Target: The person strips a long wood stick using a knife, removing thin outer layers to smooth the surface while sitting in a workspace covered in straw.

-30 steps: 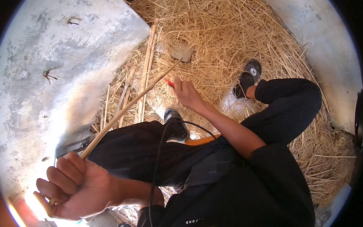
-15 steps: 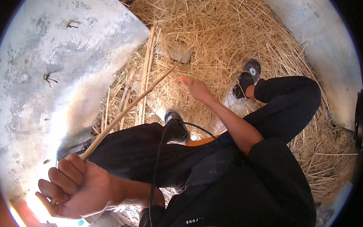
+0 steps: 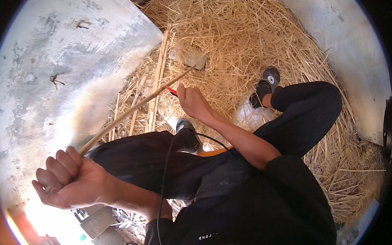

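My left hand [image 3: 71, 180] is closed round the thick end of a long, pale wooden stick [image 3: 134, 109], which looks like split bamboo. From the fist the stick slants up and away to the right, thinning to a tip over the straw. My right hand [image 3: 193, 104] grips a slim red-and-black tool [image 3: 172, 92], its far end close to the upper part of the stick. Whether tool and stick touch, I cannot tell. Most of the tool is hidden in my fingers, and no blade shows clearly.
Straw-like shavings [image 3: 233, 33] cover the ground between a left wall [image 3: 77, 53] and a right wall [image 3: 345, 50]. Long flat strips [image 3: 158, 78] lie near a grey stone [image 3: 196, 61]. A black cable [image 3: 164, 182] crosses my lap, and my bent legs frame the work.
My right hand has moved left and slightly down with the tool, from apart from the stick to close beside it. My left hand has shifted up and left, still holding the stick.
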Tool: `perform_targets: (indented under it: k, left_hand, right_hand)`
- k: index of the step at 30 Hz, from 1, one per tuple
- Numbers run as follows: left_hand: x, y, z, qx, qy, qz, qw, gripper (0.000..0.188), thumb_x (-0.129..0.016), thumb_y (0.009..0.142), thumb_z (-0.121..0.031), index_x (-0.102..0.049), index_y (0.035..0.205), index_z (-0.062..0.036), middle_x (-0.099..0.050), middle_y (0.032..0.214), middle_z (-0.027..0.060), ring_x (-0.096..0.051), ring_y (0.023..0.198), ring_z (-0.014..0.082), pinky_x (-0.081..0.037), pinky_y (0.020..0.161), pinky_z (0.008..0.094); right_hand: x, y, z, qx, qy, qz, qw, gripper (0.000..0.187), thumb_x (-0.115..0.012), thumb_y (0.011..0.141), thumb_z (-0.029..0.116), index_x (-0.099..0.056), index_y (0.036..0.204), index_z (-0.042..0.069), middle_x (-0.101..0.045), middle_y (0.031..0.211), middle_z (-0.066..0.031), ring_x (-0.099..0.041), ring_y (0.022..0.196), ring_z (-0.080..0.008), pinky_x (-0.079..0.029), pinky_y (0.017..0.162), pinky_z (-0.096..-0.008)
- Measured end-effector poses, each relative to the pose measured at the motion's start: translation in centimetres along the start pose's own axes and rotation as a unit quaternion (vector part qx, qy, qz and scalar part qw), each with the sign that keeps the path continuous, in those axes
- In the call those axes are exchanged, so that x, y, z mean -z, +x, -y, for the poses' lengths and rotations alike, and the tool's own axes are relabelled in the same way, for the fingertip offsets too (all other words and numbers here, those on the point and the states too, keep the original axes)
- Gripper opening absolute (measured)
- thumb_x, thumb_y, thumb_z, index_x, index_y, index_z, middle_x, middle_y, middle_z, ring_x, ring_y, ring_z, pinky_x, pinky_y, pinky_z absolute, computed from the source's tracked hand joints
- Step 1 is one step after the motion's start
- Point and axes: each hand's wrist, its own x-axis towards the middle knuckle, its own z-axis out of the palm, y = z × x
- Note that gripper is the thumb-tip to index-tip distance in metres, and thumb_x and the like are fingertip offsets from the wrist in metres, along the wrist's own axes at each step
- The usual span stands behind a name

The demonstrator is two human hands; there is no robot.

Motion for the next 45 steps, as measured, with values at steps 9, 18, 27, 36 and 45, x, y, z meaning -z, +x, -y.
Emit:
perform_targets:
  k: [9, 18, 27, 36, 45]
  left_hand:
    - [0.0, -0.3, -0.1, -0.010, -0.027, 0.038, 0.999, 0.042, -0.032, 0.088, -0.027, -0.015, 0.051, -0.0168, -0.010, 0.043, -0.0044, -0.004, 0.041, 0.0069, -0.006, 0.039, 0.0240]
    - [-0.5, -1.8, -0.3, -0.005, -0.036, 0.045, 0.998, 0.040, -0.034, 0.087, -0.027, -0.017, 0.052, -0.0164, -0.012, 0.043, -0.0045, -0.006, 0.039, 0.0068, -0.007, 0.039, 0.0238]
    - [0.3, -1.5, -0.5, 0.027, -0.079, 0.161, 0.983, 0.040, -0.034, 0.087, -0.026, -0.018, 0.052, -0.0164, -0.012, 0.043, -0.0043, -0.007, 0.040, 0.0066, -0.007, 0.039, 0.0242]
    - [-0.1, -2.3, -0.7, 0.022, -0.082, 0.161, 0.983, 0.039, -0.031, 0.087, -0.028, -0.019, 0.052, -0.0162, -0.013, 0.042, -0.0042, -0.006, 0.038, 0.0066, -0.007, 0.038, 0.0236]
    - [-0.7, -2.6, -0.5, 0.003, -0.047, 0.110, 0.993, 0.039, -0.031, 0.087, -0.028, -0.019, 0.052, -0.0163, -0.014, 0.043, -0.0044, -0.006, 0.039, 0.0065, -0.008, 0.038, 0.0237]
  right_hand:
    - [0.7, -0.6, -1.6, 0.007, -0.153, 0.057, 0.987, 0.022, -0.035, 0.087, 0.012, -0.041, 0.072, -0.003, -0.049, 0.056, -0.0239, -0.050, 0.049, -0.0370, -0.039, 0.044, -0.0432]
    - [1.1, -0.3, -1.9, 0.053, -0.242, 0.047, 0.968, 0.019, -0.040, 0.084, 0.011, -0.044, 0.071, -0.003, -0.052, 0.056, -0.0207, -0.053, 0.045, -0.0337, -0.042, 0.041, -0.0405]
    - [2.3, -0.2, -2.6, -0.079, -0.099, 0.141, 0.982, 0.024, -0.037, 0.085, 0.013, -0.046, 0.073, -0.006, -0.052, 0.059, -0.0229, -0.053, 0.051, -0.0372, -0.042, 0.045, -0.0438]
    - [0.9, -0.6, -5.4, 0.051, -0.157, 0.070, 0.984, 0.023, -0.038, 0.086, 0.012, -0.049, 0.073, -0.003, -0.054, 0.062, -0.0201, -0.056, 0.054, -0.0328, -0.044, 0.047, -0.0426]
    - [4.1, 1.7, -7.7, -0.110, -0.175, 0.044, 0.977, 0.030, -0.032, 0.088, 0.016, -0.053, 0.081, -0.004, -0.057, 0.068, -0.0183, -0.055, 0.050, -0.0268, -0.045, 0.048, -0.0416]
